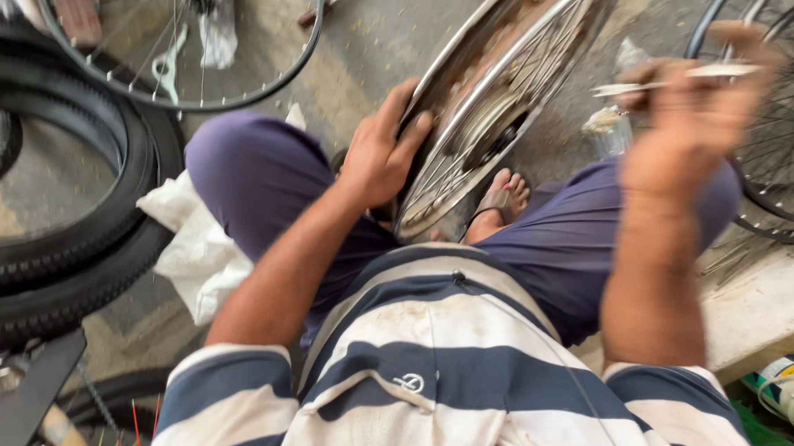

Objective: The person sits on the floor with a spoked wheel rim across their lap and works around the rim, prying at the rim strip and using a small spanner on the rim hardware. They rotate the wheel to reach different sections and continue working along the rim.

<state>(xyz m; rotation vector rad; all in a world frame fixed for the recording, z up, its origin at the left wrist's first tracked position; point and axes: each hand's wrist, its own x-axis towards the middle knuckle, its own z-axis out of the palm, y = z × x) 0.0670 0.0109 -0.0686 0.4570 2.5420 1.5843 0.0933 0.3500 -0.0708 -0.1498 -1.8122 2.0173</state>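
A seated person's left hand [379, 153] grips the rim of a spoked wheel [497, 79], fingers wrapped tight. At three o'clock, the blurred right hand [693, 120] pinches a thin metal tool [673, 80].

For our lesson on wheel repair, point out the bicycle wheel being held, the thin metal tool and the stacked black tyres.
bicycle wheel [465, 150], head view, spokes near the hub.
thin metal tool [665, 82], head view, its shaft.
stacked black tyres [80, 225], head view, tread.
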